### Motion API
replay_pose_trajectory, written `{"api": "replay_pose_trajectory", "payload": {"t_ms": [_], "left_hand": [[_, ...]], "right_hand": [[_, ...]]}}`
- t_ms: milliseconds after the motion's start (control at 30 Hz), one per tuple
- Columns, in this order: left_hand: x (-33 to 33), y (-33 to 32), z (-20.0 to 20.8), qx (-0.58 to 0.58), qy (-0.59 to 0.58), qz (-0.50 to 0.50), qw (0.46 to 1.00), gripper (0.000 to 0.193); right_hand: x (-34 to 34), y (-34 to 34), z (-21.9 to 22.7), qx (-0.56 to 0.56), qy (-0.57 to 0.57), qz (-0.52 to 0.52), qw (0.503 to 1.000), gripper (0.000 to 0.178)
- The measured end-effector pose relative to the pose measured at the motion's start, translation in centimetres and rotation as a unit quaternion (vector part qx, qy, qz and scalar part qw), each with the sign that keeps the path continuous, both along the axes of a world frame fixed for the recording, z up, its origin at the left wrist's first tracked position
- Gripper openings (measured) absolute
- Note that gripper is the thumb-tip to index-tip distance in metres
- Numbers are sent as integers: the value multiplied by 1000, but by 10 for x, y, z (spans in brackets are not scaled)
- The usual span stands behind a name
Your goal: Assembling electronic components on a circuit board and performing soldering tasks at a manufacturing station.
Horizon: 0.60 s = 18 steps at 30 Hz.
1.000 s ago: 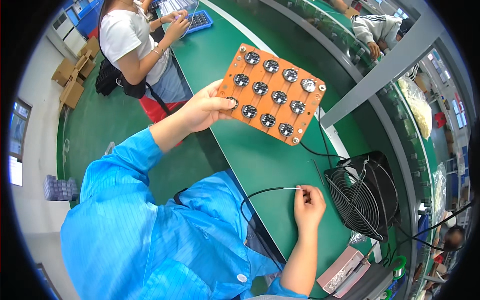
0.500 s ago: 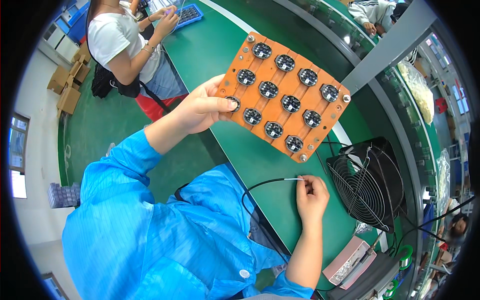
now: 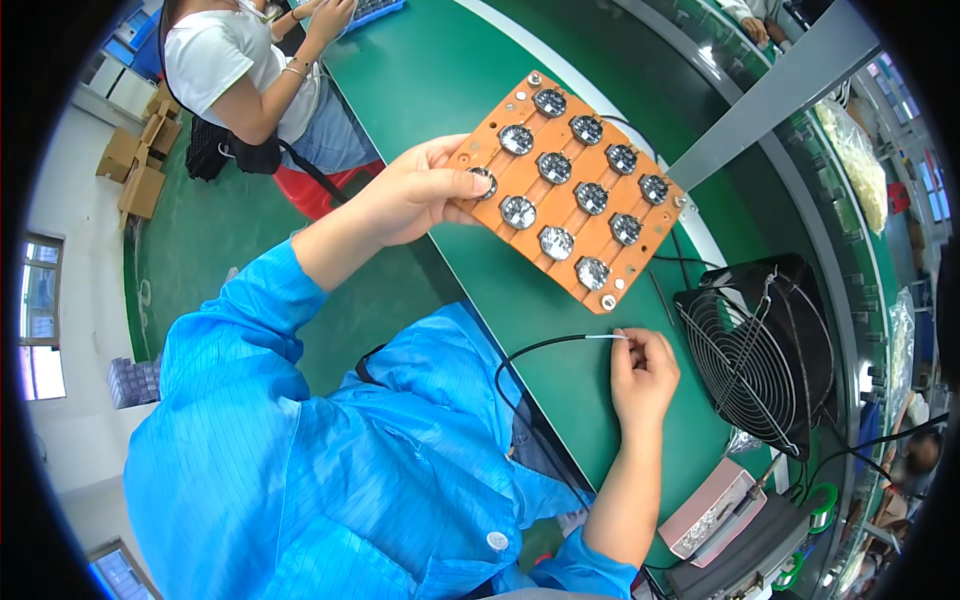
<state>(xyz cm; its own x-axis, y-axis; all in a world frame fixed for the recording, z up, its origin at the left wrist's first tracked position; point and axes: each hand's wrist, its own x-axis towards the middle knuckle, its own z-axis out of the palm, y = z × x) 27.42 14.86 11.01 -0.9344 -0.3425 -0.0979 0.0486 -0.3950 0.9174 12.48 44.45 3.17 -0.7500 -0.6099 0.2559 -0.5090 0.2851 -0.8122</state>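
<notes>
My left hand (image 3: 425,190) grips the left corner of an orange fixture tray (image 3: 486,150), thumb on top over one of the boards, fingers underneath. Several small round circuit boards (image 3: 553,167) sit in rows on the tray, which is held tilted above the green bench. Lower right, my right hand (image 3: 645,375) is closed in a pinch at the light-coloured thin end of a black cable (image 3: 540,345). From there the cable curves left and drops over the bench edge past my lap.
A black fan with a wire guard (image 3: 745,365) stands right of my right hand. Nearer lie a pink box of silvery shavings (image 3: 710,510) and green wire spools (image 3: 823,505). A grey post (image 3: 770,110) rises beyond the tray. Another person (image 3: 235,85) sits at the upper left.
The tray has shifted slightly right and tilted differently, so its boards catch more light. My right hand with the cable end has moved a little right and up in view; the whole view has shifted slightly.
</notes>
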Motion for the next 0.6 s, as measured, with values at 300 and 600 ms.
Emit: {"api": "replay_pose_trajectory", "payload": {"t_ms": [300,600], "left_hand": [[5,-41,-45,-16,-89,-4,996,52],[2,-38,-65,-446,-224,100,861,57]], "right_hand": [[-3,0,-8,-4,3,5,1000,4],[-4,1,-10,-3,-12,-2,1000,5]]}}
